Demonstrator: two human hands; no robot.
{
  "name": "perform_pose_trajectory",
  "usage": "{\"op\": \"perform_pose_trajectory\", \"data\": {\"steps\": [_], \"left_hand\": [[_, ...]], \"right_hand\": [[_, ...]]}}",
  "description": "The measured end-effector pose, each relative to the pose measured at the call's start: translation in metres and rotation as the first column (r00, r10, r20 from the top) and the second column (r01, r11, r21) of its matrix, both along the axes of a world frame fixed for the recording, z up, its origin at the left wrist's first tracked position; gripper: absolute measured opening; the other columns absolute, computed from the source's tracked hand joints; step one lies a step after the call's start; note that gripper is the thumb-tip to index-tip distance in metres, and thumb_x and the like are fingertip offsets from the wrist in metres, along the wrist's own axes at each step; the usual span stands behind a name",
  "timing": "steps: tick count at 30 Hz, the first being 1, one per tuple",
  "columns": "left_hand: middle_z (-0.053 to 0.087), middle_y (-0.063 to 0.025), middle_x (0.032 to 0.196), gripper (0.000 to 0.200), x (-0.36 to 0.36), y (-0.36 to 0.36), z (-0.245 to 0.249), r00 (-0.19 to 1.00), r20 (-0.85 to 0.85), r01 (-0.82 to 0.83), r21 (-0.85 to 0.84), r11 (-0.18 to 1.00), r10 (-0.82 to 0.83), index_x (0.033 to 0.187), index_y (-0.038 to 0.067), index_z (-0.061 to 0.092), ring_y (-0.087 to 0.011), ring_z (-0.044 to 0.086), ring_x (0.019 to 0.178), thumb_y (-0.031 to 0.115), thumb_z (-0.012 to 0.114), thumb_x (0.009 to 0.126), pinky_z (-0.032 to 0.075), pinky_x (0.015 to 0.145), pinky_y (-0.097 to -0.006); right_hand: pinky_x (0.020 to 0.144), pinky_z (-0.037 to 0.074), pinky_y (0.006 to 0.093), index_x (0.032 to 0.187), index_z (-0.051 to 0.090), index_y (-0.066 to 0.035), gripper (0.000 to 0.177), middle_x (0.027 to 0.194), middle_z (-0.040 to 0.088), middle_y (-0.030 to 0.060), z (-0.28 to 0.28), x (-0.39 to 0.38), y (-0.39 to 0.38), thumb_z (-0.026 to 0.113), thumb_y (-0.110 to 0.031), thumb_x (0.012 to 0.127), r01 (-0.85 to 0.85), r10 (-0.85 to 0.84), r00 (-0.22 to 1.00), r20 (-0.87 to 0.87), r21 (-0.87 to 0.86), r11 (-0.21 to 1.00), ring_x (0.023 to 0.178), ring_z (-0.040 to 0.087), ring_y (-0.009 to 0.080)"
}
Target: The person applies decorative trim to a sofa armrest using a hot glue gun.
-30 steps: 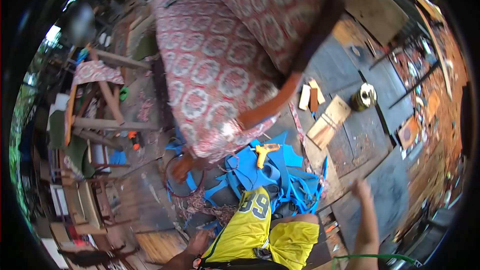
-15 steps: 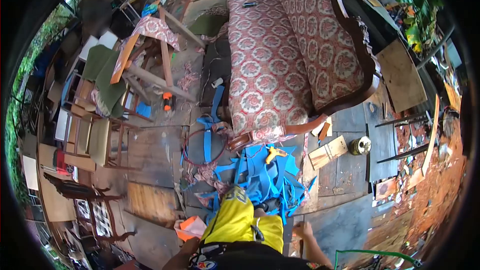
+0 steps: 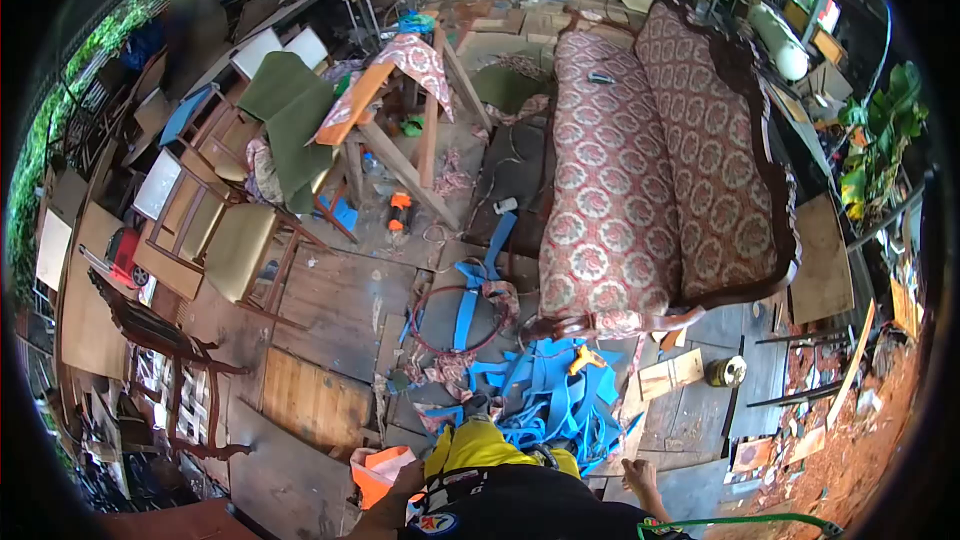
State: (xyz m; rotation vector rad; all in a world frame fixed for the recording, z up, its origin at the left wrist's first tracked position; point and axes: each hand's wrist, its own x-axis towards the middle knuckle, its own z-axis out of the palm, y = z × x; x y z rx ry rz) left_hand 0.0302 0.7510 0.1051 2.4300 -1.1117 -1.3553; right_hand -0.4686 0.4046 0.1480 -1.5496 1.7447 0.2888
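I stand on a plank floor above a pile of blue webbing strips (image 3: 548, 402) with a yellow tool (image 3: 583, 360) lying on it. My yellow shorts (image 3: 478, 443) fill the bottom middle. My left hand (image 3: 407, 480) hangs by my hip, right beside an orange and white bag (image 3: 376, 467); whether it touches the bag is unclear. My right hand (image 3: 638, 478) hangs low at my right side, fingers apart, holding nothing. A long sofa in red patterned cloth with a dark wood frame (image 3: 645, 190) stands ahead of me.
A red hose loop (image 3: 448, 322) and blue strap lie left of the sofa's end. Wooden chairs (image 3: 215, 240) and a chair frame with a patterned seat (image 3: 395, 90) crowd the left. An orange drill (image 3: 400, 206), wood blocks (image 3: 670, 373), a tin (image 3: 727, 371) and a plywood sheet (image 3: 822, 262) lie around.
The view has pulled up and away from the floor; the sofa and blue strips look smaller and farther. My right hand dropped from reaching out at the floor to my side.
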Motion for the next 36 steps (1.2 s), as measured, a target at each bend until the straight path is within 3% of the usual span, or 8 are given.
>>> {"op": "perform_pose_trajectory", "data": {"steps": [7, 10, 12, 13, 20, 25, 30, 36], "left_hand": [[0.070, -0.0255, 0.110, 0.033, 0.072, 0.017, -0.027, 0.994, 0.050, -0.094, -0.105, 0.990, 0.099, 0.111, 0.011, 0.069, -0.0462, 0.067, 0.104, 0.035, 0.052, 0.097, 0.054, 0.088, -0.0557], [0.071, -0.0253, 0.106, 0.036, 0.102, 0.022, -0.059, 0.961, 0.015, -0.268, -0.172, 0.948, 0.275, 0.107, 0.004, 0.069, -0.0461, 0.068, 0.102, 0.037, 0.058, 0.097, 0.055, 0.090, -0.0538], [0.067, -0.0297, 0.088, 0.042, 0.122, 0.022, -0.073, 0.992, 0.004, -0.120, -0.271, 0.955, 0.126, 0.091, -0.001, 0.069, -0.0437, 0.070, 0.090, 0.037, 0.053, 0.097, 0.051, 0.078, -0.0548], [0.065, -0.0296, 0.082, 0.039, 0.119, -0.005, -0.015, 0.922, -0.028, -0.382, -0.203, 0.901, 0.385, 0.090, -0.002, 0.067, -0.0392, 0.071, 0.083, 0.034, 0.053, 0.097, 0.049, 0.074, -0.0554], [0.072, -0.0158, 0.089, 0.023, 0.139, 0.000, -0.032, 0.889, -0.167, -0.454, -0.436, 0.777, 0.426, 0.104, 0.001, 0.071, -0.0241, 0.072, 0.084, 0.017, 0.063, 0.090, 0.057, 0.076, -0.0396], [0.074, -0.0145, 0.090, 0.025, 0.132, 0.010, -0.019, 0.630, -0.547, -0.689, -0.064, 0.722, 0.552, 0.103, -0.004, 0.071, -0.0216, 0.073, 0.076, 0.018, 0.069, 0.091, 0.059, 0.069, -0.0373], [0.072, -0.0155, 0.074, 0.046, 0.128, -0.017, 0.053, 0.827, -0.274, -0.502, 0.033, 0.864, 0.491, 0.090, -0.004, 0.074, -0.0199, 0.072, 0.068, 0.041, 0.067, 0.094, 0.057, 0.064, -0.0370], [0.073, -0.0183, 0.086, 0.035, 0.137, 0.008, -0.026, 0.875, -0.222, -0.471, -0.181, 0.863, 0.431, 0.096, -0.001, 0.073, -0.0323, 0.072, 0.084, 0.032, 0.074, 0.086, 0.057, 0.080, -0.0439]], "right_hand": [[0.051, 0.055, 0.0369, 0.075, 0.070, 0.001, 0.037, 0.064, 0.070, 0.0129, 0.017, 0.106, -0.010, 0.073, -0.031, 0.092, 0.156, -0.182, 0.967, 0.177, 0.152, 0.976, 0.054, 0.068, 0.0205], [0.061, 0.058, 0.0443, 0.083, 0.075, -0.002, 0.043, 0.070, 0.071, 0.0121, 0.031, 0.152, -0.019, 0.065, -0.041, 0.097, -0.063, 0.080, 0.975, 0.208, -0.088, 0.994, 0.064, 0.071, 0.0275], [0.071, 0.056, 0.0463, 0.079, 0.076, -0.004, 0.056, 0.074, 0.074, 0.0128, 0.027, 0.171, -0.027, 0.060, -0.054, 0.097, -0.231, 0.265, 0.953, 0.144, -0.217, 0.948, 0.073, 0.072, 0.0331], [0.070, 0.055, 0.0461, 0.080, 0.076, -0.003, 0.060, 0.073, 0.071, 0.0185, 0.001, 0.168, -0.033, 0.057, -0.057, 0.097, -0.443, 0.468, 0.884, 0.020, -0.291, 0.848, 0.072, 0.072, 0.0330], [0.054, 0.057, 0.0327, 0.089, 0.072, 0.001, 0.033, 0.072, 0.072, 0.0094, 0.036, 0.211, -0.045, 0.068, -0.031, 0.096, -0.161, 0.159, 0.965, 0.208, -0.007, 0.987, 0.058, 0.069, 0.0171], [0.054, 0.057, 0.0323, 0.086, 0.072, 0.002, 0.030, 0.067, 0.071, 0.0097, 0.039, 0.208, -0.039, 0.075, -0.028, 0.089, -0.280, 0.291, 0.949, 0.124, -0.101, 0.955, 0.056, 0.069, 0.0181], [0.049, 0.057, 0.0334, 0.081, 0.069, 0.006, 0.041, 0.065, 0.070, 0.0133, 0.047, 0.204, -0.019, 0.071, -0.034, 0.092, 0.046, -0.066, 0.961, 0.270, 0.080, 0.996, 0.053, 0.069, 0.0202], [0.049, 0.058, 0.0352, 0.086, 0.071, 0.005, 0.046, 0.071, 0.071, 0.0135, 0.015, 0.182, -0.002, 0.068, -0.040, 0.096, 0.047, -0.080, 0.972, 0.221, 0.149, 0.988, 0.054, 0.068, 0.0210]]}}
